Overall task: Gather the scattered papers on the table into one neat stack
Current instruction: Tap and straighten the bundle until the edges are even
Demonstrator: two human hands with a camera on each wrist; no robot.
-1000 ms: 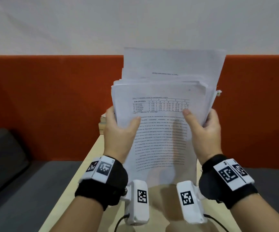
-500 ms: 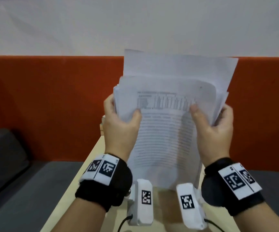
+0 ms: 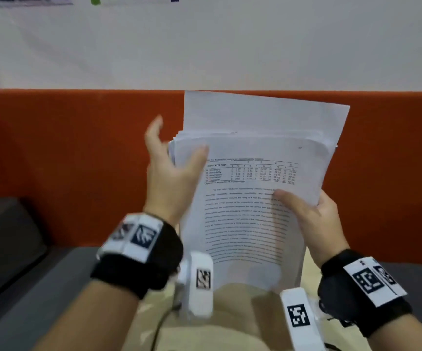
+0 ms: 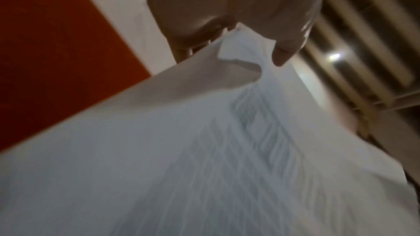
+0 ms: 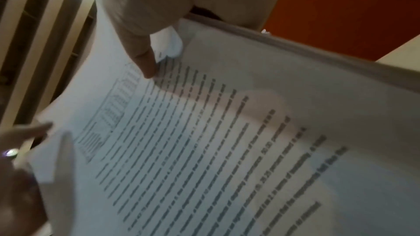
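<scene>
A thick stack of printed white papers [image 3: 250,219] stands upright over the tan table [image 3: 232,302], with one blank sheet poking up higher at the back. My right hand [image 3: 306,206] grips the stack's right edge, thumb on the front page and fingers behind. My left hand [image 3: 171,158] lies against the left edge with its fingers stretched straight up and the thumb loosely over the front page; it is blurred by motion. The left wrist view shows the page [image 4: 204,150] below the thumb [image 4: 281,55]. In the right wrist view the thumb [image 5: 145,56] presses on the text page [image 5: 227,150].
An orange partition [image 3: 78,160] runs behind the table, with a white wall above it. A grey sofa [image 3: 7,236] sits to the left and grey seating to the right. The stack's bottom edge is at or just above the table.
My left hand has let go of its pinch on the left edge and opened, fingers now pointing up. The right hand has slid lower on the right edge. The stack tilts slightly right.
</scene>
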